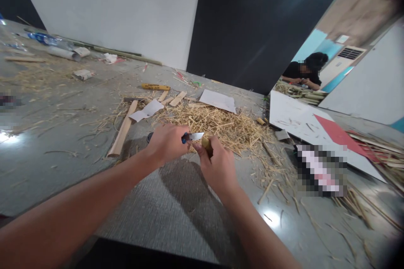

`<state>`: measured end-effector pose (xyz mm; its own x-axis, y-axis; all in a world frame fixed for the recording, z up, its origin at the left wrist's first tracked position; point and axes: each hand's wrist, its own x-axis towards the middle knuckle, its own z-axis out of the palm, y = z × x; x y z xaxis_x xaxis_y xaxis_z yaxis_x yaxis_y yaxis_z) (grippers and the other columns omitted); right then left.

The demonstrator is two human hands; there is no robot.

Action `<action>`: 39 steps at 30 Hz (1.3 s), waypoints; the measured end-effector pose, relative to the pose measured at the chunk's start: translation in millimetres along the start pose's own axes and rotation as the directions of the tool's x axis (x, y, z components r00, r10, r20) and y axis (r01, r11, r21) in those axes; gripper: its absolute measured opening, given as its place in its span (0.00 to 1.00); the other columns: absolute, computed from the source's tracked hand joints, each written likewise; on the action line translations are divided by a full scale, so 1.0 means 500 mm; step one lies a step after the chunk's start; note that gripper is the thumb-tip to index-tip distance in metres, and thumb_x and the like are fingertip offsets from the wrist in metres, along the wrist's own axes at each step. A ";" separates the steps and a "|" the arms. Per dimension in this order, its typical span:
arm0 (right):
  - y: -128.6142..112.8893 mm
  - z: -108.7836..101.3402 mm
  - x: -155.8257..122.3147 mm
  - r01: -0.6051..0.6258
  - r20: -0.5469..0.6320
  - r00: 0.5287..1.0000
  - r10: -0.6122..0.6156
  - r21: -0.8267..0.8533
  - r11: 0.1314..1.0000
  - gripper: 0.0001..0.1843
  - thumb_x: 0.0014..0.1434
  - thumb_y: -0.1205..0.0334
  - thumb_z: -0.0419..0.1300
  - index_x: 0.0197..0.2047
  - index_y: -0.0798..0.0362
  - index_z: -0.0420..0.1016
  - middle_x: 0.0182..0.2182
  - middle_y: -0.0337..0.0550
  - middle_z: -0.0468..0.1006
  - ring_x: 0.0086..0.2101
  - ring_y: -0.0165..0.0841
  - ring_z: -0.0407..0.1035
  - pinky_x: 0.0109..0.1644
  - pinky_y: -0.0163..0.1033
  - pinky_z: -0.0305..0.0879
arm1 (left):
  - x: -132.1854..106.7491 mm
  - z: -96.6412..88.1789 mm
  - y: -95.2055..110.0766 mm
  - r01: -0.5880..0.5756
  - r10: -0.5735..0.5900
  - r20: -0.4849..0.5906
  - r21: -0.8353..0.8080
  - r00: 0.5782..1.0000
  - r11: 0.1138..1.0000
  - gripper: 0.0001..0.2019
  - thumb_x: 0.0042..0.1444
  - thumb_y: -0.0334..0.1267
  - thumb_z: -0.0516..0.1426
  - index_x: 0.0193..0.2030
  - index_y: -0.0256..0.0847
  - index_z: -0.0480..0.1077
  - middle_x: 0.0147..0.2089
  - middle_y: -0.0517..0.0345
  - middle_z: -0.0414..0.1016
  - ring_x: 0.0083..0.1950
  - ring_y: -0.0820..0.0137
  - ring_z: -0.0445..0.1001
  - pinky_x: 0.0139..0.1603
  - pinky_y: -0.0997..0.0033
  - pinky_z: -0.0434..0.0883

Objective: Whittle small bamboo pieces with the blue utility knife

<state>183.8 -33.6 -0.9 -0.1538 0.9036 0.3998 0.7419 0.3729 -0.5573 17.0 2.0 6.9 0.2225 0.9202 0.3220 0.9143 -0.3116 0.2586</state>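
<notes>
My left hand (167, 145) is closed around a utility knife (196, 136). Its bare blade points right, and a bit of blue handle shows by my fingers. The blade tip comes close to a short yellowish piece of bamboo (206, 145), pinched between the thumb and fingers of my right hand (219, 164). Whether blade and bamboo touch I cannot tell. Just beyond both hands spreads a heap of thin straw-coloured shavings (214, 122). Most of the knife's handle is hidden inside my left fist.
Left of the heap lie a flat wooden strip (124, 128), paper scraps (147, 110) and a yellow marker-like tube (155, 87). Plastic bottles (47, 38) lie far left. A white board (303, 117) and a pixelated object (320, 172) are at right. Another person (304, 71) sits beyond the partition.
</notes>
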 end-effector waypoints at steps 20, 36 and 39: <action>-0.015 -0.003 -0.010 -0.020 0.038 0.999 0.013 0.203 0.979 0.20 0.60 0.46 0.56 0.27 0.50 0.56 0.17 0.30 0.59 0.19 0.26 0.53 0.23 0.34 0.45 | -0.012 -0.024 0.006 -0.216 0.212 0.062 0.079 0.975 0.973 0.10 0.50 0.45 0.54 0.26 0.41 0.66 0.27 0.56 0.74 0.28 0.65 0.70 0.25 0.68 0.48; -0.021 -0.005 -0.013 -0.059 -0.037 0.998 0.054 -0.136 0.989 0.23 0.64 0.40 0.50 0.26 0.48 0.56 0.17 0.38 0.65 0.19 0.31 0.57 0.25 0.37 0.41 | -0.024 -0.019 0.037 0.030 -0.041 0.080 0.138 0.996 0.990 0.13 0.54 0.46 0.52 0.34 0.41 0.74 0.30 0.46 0.76 0.33 0.54 0.75 0.31 0.62 0.64; -0.018 0.000 -0.010 -0.075 -0.045 0.997 0.069 -0.143 0.987 0.25 0.64 0.40 0.48 0.24 0.48 0.57 0.17 0.39 0.65 0.18 0.31 0.55 0.24 0.38 0.40 | -0.022 -0.017 0.039 0.066 -0.076 0.089 0.104 0.993 0.992 0.12 0.54 0.45 0.52 0.31 0.41 0.73 0.30 0.47 0.76 0.34 0.55 0.75 0.31 0.63 0.63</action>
<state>177.8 -41.4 2.4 -0.0726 0.9170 0.3923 0.8369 0.2699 -0.4762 29.5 -16.4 16.0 0.1820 0.9586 0.2189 0.9573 -0.2236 0.1832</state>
